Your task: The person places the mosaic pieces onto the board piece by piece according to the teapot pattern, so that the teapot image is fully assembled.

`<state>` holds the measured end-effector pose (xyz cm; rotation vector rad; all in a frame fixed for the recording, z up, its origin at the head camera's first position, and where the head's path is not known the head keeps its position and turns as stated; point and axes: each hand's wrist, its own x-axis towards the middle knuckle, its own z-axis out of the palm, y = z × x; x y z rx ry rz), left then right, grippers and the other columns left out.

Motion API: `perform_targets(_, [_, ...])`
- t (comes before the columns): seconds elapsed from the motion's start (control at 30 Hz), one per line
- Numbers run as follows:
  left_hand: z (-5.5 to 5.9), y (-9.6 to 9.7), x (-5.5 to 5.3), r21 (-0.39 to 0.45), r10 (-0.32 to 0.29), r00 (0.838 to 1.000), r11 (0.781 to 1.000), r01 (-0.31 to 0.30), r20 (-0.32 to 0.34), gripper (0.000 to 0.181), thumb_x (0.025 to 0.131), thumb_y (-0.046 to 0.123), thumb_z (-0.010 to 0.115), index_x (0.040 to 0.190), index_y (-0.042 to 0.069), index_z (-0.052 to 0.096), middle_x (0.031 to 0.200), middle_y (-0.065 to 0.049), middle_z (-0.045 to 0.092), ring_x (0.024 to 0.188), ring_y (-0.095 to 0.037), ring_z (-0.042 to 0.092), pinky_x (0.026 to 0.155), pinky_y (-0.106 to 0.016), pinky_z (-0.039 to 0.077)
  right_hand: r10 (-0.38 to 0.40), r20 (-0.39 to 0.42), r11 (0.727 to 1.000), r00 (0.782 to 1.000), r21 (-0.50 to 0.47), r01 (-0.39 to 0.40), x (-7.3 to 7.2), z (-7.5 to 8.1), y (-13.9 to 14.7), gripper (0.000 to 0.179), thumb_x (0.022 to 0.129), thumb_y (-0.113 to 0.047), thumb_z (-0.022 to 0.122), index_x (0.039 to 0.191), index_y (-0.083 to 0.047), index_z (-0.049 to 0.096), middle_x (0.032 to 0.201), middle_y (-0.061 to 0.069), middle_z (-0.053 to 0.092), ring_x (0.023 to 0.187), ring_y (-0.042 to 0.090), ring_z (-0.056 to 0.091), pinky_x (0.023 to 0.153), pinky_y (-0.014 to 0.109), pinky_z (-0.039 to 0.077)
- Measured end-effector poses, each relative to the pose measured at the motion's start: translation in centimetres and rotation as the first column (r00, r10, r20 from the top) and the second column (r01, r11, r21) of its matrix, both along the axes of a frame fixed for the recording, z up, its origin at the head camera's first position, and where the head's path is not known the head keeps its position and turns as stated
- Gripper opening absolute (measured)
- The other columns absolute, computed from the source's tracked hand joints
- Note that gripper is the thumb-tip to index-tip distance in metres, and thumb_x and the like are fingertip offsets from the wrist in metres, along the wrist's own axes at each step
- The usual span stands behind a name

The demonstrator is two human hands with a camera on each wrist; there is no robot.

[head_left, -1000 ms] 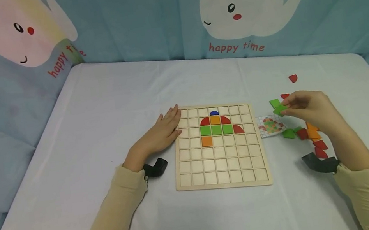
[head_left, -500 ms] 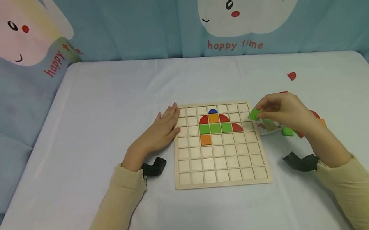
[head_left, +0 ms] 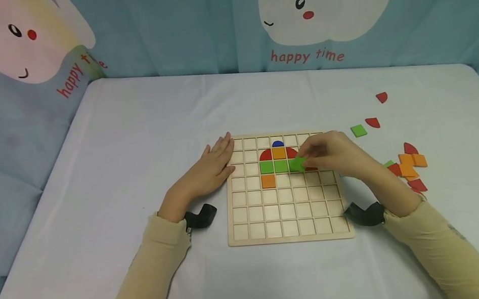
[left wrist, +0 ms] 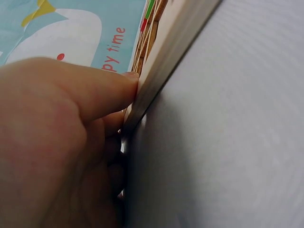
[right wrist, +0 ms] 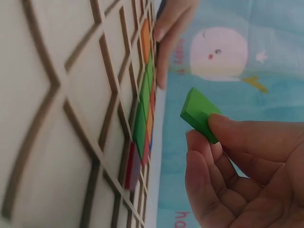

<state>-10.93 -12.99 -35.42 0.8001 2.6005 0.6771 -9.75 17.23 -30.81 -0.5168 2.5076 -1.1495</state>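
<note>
A wooden grid board lies on the white cloth. My left hand rests at its upper left edge with extended fingers; in the left wrist view the thumb touches the board's side. Between thumb and fingertips my right hand pinches a green square tile, held above the board and apart from its surface. Under that hand, a red quarter-round tile is partly covered. Set in the grid are a blue half-round tile, green squares, red quarter-rounds and orange squares.
Right of the board lie loose tiles: a green square, red quarter-rounds and a pile of orange squares with red and green pieces. The picture card beside the board is almost wholly hidden by my right arm. A printed curtain hangs behind.
My right hand has carried the green square tile leftward from the loose pieces, past the picture card, to above the filled cells. The left hand has stayed at the board's edge.
</note>
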Motion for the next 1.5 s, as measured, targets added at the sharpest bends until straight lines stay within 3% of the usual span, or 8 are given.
perform_targets(0.27, [0.1,-0.2,0.1,-0.002,0.002,1.000,1.000,-0.002,-0.005,0.061,0.102,0.019,0.041,0.148,-0.005,0.009,0.156,-0.017,-0.001,0.143,-0.029,0.001,0.114,-0.047,-0.001,0.117,0.022,0.992,0.993,-0.045,-0.116,-0.8,-1.0,-1.5,0.010,0.081,0.003,0.069,0.091,0.001,0.070,0.090,0.008,0.069,0.078,0.018,0.064,0.072,0.026,0.052])
perform_targets(0.47, [-0.2,-0.1,0.0,-0.001,-0.002,1.000,1.000,0.002,0.000,0.060,0.103,0.021,0.038,0.149,-0.003,0.008,0.156,-0.015,-0.002,0.143,-0.027,0.000,0.114,-0.045,-0.002,0.168,0.037,0.986,0.985,-0.004,-0.168,-1.0,-1.3,-2.0,0.007,0.081,0.000,0.071,0.088,0.000,0.071,0.082,0.004,0.068,0.073,0.016,0.060,0.070,0.030,0.051])
perform_targets(0.77, [-0.2,0.0,0.0,-0.001,-0.002,1.000,1.000,0.002,-0.004,0.061,0.102,0.020,0.040,0.149,-0.004,0.008,0.156,-0.016,-0.002,0.143,-0.028,0.000,0.114,-0.046,-0.001,0.186,0.016,0.979,0.982,0.080,-0.186,-0.9,-1.6,-2.2,0.007,0.082,-0.002,0.070,0.088,-0.003,0.072,0.082,0.001,0.068,0.074,0.015,0.059,0.071,0.032,0.050])
perform_targets(1.5, [-0.1,0.0,-0.1,0.007,-0.005,1.000,1.000,0.005,-0.010,0.061,0.102,0.019,0.041,0.149,-0.005,0.009,0.156,-0.017,-0.001,0.143,-0.029,0.001,0.114,-0.047,-0.001,0.182,0.005,0.979,0.983,0.093,-0.181,-0.7,-1.7,-2.2,0.004,0.081,-0.001,0.072,0.084,-0.003,0.071,0.081,0.001,0.068,0.073,0.014,0.062,0.070,0.031,0.051])
